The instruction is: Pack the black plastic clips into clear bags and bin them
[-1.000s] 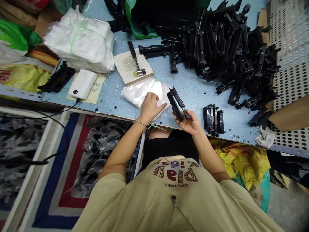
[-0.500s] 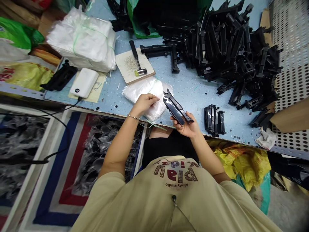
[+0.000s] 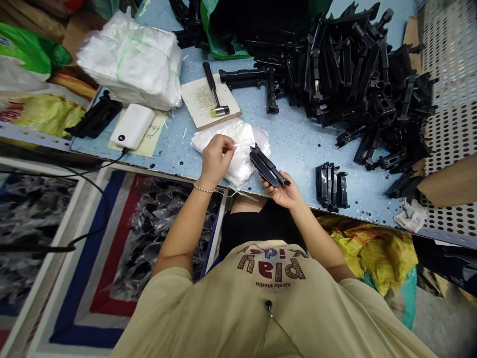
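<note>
My left hand (image 3: 218,158), with a bead bracelet at the wrist, is closed in a pinch on the edge of a thin clear plastic bag (image 3: 244,144). That bag lies on top of a tied stack of bags at the table's front edge. In my right hand (image 3: 285,191) is a black plastic part (image 3: 267,166), long and glossy, its far end tilted up and left over the stack. The fingers wrap its lower end. A small group of similar black parts (image 3: 331,186) stands on the table to the right of this hand.
Behind lie a hammer (image 3: 213,89) on a white board (image 3: 192,102), a large bundle of bags (image 3: 130,59) and a white power bank (image 3: 133,127). A big heap of black parts (image 3: 350,74) fills the back right. Bagged parts (image 3: 160,233) sit in a bin below left.
My left hand has drawn back slightly left and up, its fingers now pinched at the bag. My right hand has shifted a little left with the black part.
</note>
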